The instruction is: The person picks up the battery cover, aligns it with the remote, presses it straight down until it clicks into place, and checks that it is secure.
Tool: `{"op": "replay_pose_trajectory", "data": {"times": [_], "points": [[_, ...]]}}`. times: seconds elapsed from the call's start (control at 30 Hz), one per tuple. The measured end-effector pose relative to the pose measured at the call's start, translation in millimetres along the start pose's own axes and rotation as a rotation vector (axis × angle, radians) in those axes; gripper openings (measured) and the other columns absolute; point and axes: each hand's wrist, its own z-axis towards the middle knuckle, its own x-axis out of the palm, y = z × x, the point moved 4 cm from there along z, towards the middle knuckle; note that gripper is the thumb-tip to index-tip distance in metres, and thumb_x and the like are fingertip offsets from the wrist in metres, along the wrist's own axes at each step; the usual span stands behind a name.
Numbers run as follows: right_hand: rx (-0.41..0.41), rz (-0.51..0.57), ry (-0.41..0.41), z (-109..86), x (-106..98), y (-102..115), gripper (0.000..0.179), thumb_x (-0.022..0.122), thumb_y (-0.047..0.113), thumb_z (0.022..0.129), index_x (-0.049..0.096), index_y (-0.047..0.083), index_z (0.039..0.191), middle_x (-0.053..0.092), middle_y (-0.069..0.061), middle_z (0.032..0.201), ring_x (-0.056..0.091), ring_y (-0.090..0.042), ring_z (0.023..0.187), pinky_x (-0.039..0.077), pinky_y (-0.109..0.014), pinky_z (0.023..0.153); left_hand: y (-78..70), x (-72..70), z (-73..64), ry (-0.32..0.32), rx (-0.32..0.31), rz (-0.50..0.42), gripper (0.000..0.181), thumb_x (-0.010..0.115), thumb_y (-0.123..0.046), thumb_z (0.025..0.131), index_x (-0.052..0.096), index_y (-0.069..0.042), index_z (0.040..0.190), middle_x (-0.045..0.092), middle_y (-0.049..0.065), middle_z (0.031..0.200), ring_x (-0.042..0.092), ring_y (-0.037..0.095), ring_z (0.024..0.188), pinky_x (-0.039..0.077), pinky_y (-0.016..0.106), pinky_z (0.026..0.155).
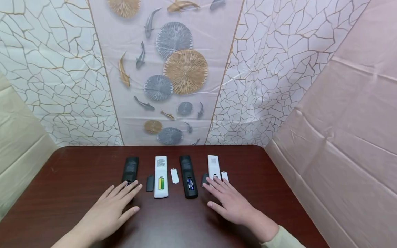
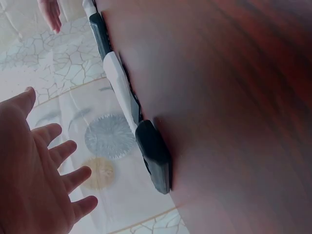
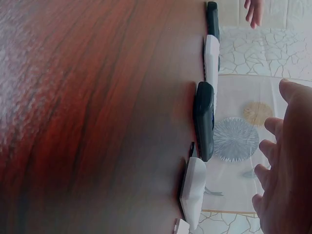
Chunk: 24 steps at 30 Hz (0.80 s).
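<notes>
My left hand hovers with fingers spread over the near end of the leftmost black remote control. Beside that remote stand a dark battery cover and a white remote control with a green-yellow battery in its open compartment. Further right come a white battery cover and a second black remote control, with blue batteries showing. My right hand, fingers extended, is above the near end of the rightmost white remote control, partly hiding it. Both wrist views show the hands raised off the table, holding nothing.
Another dark battery cover and a white one flank the rightmost remote. The dark red wooden table ends at a patterned cloth backdrop. Pale cloth walls close in both sides.
</notes>
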Motion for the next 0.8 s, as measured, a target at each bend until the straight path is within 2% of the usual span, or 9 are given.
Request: {"op": "replay_pose_trajectory", "data": {"times": [0.2, 0.37, 0.57, 0.8], "points": [[0.012, 0.004, 0.012, 0.1, 1.4, -2.6, 0.059, 0.046, 0.047, 0.103, 0.031, 0.028, 0.157, 0.024, 0.003, 0.163, 0.015, -0.024, 0.151, 0.017, -0.053, 0.118, -6.0, 2.9, 9.1, 0.025, -0.013, -0.009, 0.07, 0.041, -0.067, 0.096, 0.042, -0.025, 0.152, 0.041, 0.001, 0.155, 0.036, 0.033, 0.141, 0.026, 0.057, 0.112], [0.034, 0.0, 0.033, 0.1, 2.8, -6.8, 0.059, 0.044, 0.049, 0.103, 0.027, 0.033, 0.157, 0.022, 0.005, 0.164, 0.015, -0.024, 0.151, 0.017, -0.053, 0.118, -10.2, 5.0, 16.8, 0.033, -0.006, -0.018, 0.079, 0.032, -0.074, 0.094, 0.044, -0.021, 0.151, 0.042, 0.003, 0.154, 0.039, 0.033, 0.139, 0.03, 0.057, 0.11], [0.04, 0.019, 0.0, 1.1, 6.0, -16.3, 0.056, 0.047, 0.045, 0.103, 0.036, 0.026, 0.155, 0.028, 0.002, 0.162, 0.02, -0.028, 0.149, 0.019, -0.052, 0.118, -15.1, 4.7, 23.6, 0.008, -0.018, -0.056, 0.072, 0.042, -0.068, 0.096, 0.05, -0.018, 0.146, 0.05, 0.006, 0.146, 0.047, 0.031, 0.133, 0.037, 0.057, 0.106], [0.103, 0.049, -0.004, 1.0, 8.7, -27.2, 0.054, 0.046, 0.049, 0.103, 0.04, 0.029, 0.153, 0.031, 0.004, 0.161, 0.026, -0.026, 0.147, 0.026, -0.052, 0.115, -29.1, 1.4, 37.2, 0.004, -0.099, -0.112, 0.059, 0.056, -0.055, 0.096, 0.056, -0.017, 0.141, 0.058, 0.006, 0.136, 0.054, 0.029, 0.126, 0.042, 0.055, 0.102]]}}
